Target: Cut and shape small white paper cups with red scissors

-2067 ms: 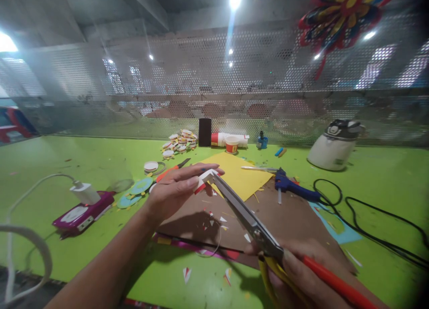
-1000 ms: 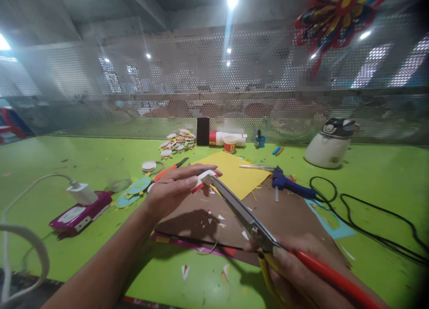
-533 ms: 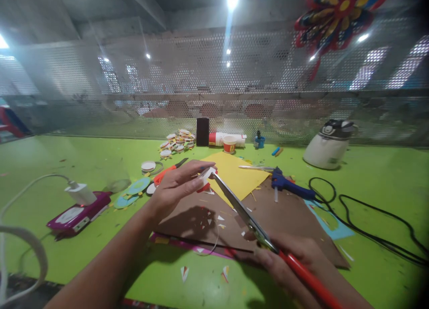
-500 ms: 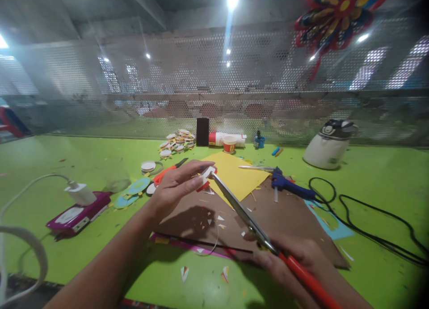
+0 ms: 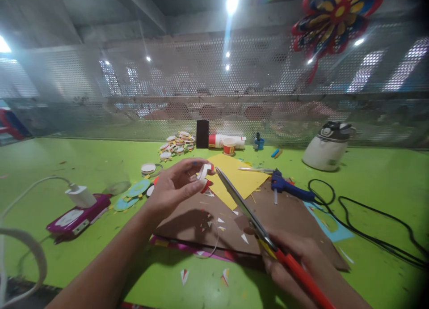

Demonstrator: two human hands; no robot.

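Observation:
Between the thumb and fingers of my left hand (image 5: 172,186) is a small red-and-white paper piece (image 5: 205,171) with a notch in its edge. My right hand (image 5: 291,255) is wrapped round the red handles of a pair of scissors (image 5: 246,210). The scissor blades point up and left, their tips just right of the paper piece and apart from it. Beneath both hands lies a brown board (image 5: 187,226) strewn with small white and red paper scraps (image 5: 220,220). A yellow paper sheet (image 5: 241,179) rests on the board behind the blades.
A blue glue gun (image 5: 290,186) with a black cord lies right of the yellow sheet. Left are a purple power strip (image 5: 77,217) and light-blue paper rings (image 5: 138,188). Behind stand a paper cup (image 5: 229,146), a dark phone (image 5: 202,133), a pile of white discs (image 5: 179,143) and a white kettle (image 5: 325,148).
The scissor tips have come away from the paper piece, to its right. My left hand has turned the piece slightly. Another white scrap shows on the board below the blades.

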